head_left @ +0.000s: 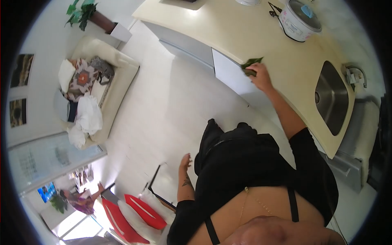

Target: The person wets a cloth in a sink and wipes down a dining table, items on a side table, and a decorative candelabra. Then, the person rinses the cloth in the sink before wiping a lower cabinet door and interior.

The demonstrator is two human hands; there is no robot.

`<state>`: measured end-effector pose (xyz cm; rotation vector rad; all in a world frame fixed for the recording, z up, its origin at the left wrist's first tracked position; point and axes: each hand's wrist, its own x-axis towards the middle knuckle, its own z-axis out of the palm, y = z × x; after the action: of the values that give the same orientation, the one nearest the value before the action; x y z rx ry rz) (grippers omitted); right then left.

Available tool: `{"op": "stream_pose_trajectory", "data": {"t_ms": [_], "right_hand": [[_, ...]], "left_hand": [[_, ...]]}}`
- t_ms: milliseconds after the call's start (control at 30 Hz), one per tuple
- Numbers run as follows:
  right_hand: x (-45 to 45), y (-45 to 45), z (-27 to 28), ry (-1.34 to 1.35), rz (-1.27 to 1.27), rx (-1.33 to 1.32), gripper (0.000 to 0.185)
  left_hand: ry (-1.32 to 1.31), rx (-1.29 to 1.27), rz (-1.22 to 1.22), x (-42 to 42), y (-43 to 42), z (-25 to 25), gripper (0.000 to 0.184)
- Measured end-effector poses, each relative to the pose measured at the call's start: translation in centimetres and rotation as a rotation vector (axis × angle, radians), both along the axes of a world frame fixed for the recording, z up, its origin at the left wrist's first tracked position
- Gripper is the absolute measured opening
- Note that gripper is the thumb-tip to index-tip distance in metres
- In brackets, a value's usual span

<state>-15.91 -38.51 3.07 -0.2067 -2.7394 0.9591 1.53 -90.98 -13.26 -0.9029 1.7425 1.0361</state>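
Observation:
At the front edge of the cream countertop (228, 28), my right hand (260, 76) has its fingers closed around a crumpled dark green piece (250, 65). Whether that piece is cloth or leaf I cannot tell. Part of it lies over the counter's edge, above the white cabinet fronts. My left hand (185, 161) hangs low beside my black clothing, fingers loosely apart and holding nothing. The floor is beneath it, and a dark-framed chair (154, 179) stands near it.
A white slow cooker (300, 22) with a glass lid stands at the counter's back, its cord beside it. To the right is a steel sink (332, 100) with a faucet (355, 75). A cream sofa (124, 73) with cushions stands at left; another person (83, 202) sits lower left.

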Motion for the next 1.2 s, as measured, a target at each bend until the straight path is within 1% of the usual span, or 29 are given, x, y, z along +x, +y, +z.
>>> {"op": "stream_pose_trajectory", "data": {"t_ms": [33, 67, 100, 133, 167, 200, 267, 300, 333, 367, 400, 467, 533, 567, 600, 633, 667, 700, 733, 767, 800, 833, 867, 933, 967, 1000, 1067, 1133, 1200], "right_hand": [[-0.7, -1.9, 0.0, 0.068, -0.027, -0.027, 0.032], [-0.5, -3.7, -0.1, 0.131, -0.054, -0.054, 0.032], [-0.2, -4.6, -0.9, 0.188, -0.034, 0.006, 0.032], [0.3, -5.4, -1.9, 0.186, -0.059, 0.013, 0.032], [0.9, -6.1, -2.9, 0.148, -0.094, -0.049, 0.032], [1.4, -6.4, -3.6, 0.111, -0.126, -0.111, 0.032], [1.9, -7.6, -4.3, 0.028, -0.137, -0.219, 0.034], [2.3, -8.5, -4.2, 0.026, -0.154, -0.286, 0.034], [2.4, -9.4, -4.3, 0.046, -0.145, -0.31, 0.034], [2.4, -9.9, -4.5, 0.061, -0.079, -0.386, 0.035], [2.5, -10.3, -4.3, -0.004, -0.005, -0.48, 0.041], [2.8, -9.7, -4.6, 0.034, 0.064, -0.496, 0.052], [4.4, -7.8, -4.9, 0.02, -0.021, -0.462, 0.054], [5.1, -6.7, -4.9, 0.006, -0.055, -0.425, 0.057], [6.6, -5.3, -5.9, 0.004, -0.151, -0.303, 0.055], [8.3, -4.0, -6.2, -0.065, -0.287, -0.198, 0.056], [10.0, -2.6, -7.3, -0.136, -0.428, -0.075, 0.058], [11.4, -1.5, -8.3, -0.208, -0.567, 0.048, 0.06], [12.3, -0.8, -7.7, -0.318, -0.644, 0.137, 0.062], [12.9, -0.7, -7.3, -0.437, -0.719, 0.221, 0.065], [13.2, -1.2, -7.5, -0.448, -0.752, 0.207, 0.065], [13.4, -1.7, -7.8, -0.451, -0.741, 0.282, 0.067], [13.5, -1.5, -8.0, -0.451, -0.723, 0.366, 0.069], [13.1, -2.8, -7.9, -0.47, -0.795, 0.288, 0.07], [13.2, -3.6, -7.9, -0.442, -0.811, 0.284, 0.069], [13.3, -4.5, -7.8, -0.414, -0.824, 0.282, 0.069], [13.9, -6.4, -7.6, -0.429, -0.843, 0.278, 0.067], [14.5, -8.8, -7.5, -0.443, -0.858, 0.272, 0.066], [15.0, -10.6, -7.1, -0.396, -0.871, -0.01, 0.062]], "left_hand": [[0.138, -0.024, -0.05, -3.1, -1.4, -0.9, 0.043], [0.342, 0.022, -0.039, -6.6, -2.3, -2.0, 0.039], [0.49, -0.051, -0.132, -10.3, -1.7, -1.5, 0.037], [0.656, -0.135, -0.359, -13.6, -0.8, -1.6, 0.038], [0.711, 0.034, -0.413, -16.6, 2.9, 2.1, 0.038], [0.751, 0.224, -0.462, -18.8, 7.0, 4.1, 0.038], [0.558, 0.601, -0.516, -21.3, 15.8, 8.7, 0.048], [0.422, 0.679, -0.545, -21.6, 20.1, 12.3, 0.052], [0.345, 0.804, -0.491, -21.7, 23.4, 12.0, 0.057], [0.246, 1.003, -0.259, -21.2, 26.4, 10.5, 0.055], [0.219, 1.025, -0.077, -21.0, 29.3, 10.2, 0.043], [0.379, 0.879, 0.064, -21.0, 32.3, 6.9, 0.032], [0.447, 0.844, -0.031, -22.5, 33.3, 6.9, 0.026], [0.554, 0.844, -0.057, -23.6, 33.5, 7.1, 0.024], [0.645, 0.799, -0.068, -24.9, 33.5, 7.4, 0.03], [0.769, 0.727, -0.106, -26.3, 33.7, 7.8, 0.039], [0.931, 0.67, -0.236, -28.0, 33.8, 7.2, 0.043], [1.086, 0.551, -0.469, -29.6, 34.3, 8.2, 0.043], [1.233, 0.421, -0.705, -31.2, 34.4, 8.5, 0.042], [1.349, 0.372, -0.853, -32.8, 35.0, 8.4, 0.041], [1.462, 0.322, -1.0, -34.1, 35.4, 7.2, 0.041], [1.519, 0.305, -1.079, -34.8, 35.8, 6.8, 0.04], [1.518, 0.327, -1.095, -35.5, 36.3, 6.4, 0.04], [1.668, 0.163, -1.259, -36.7, 36.2, 5.7, 0.04], [1.693, 0.177, -1.307, -37.2, 36.1, 5.2, 0.041], [1.688, 0.194, -1.329, -37.6, 35.9, 5.1, 0.041], [1.72, 0.121, -1.342, -37.9, 35.1, 4.6, 0.044], [1.686, 0.054, -1.282, -38.8, 34.4, 4.4, 0.05], [1.705, 0.053, -1.277, -39.7, 34.7, 4.3, 0.051]]}}
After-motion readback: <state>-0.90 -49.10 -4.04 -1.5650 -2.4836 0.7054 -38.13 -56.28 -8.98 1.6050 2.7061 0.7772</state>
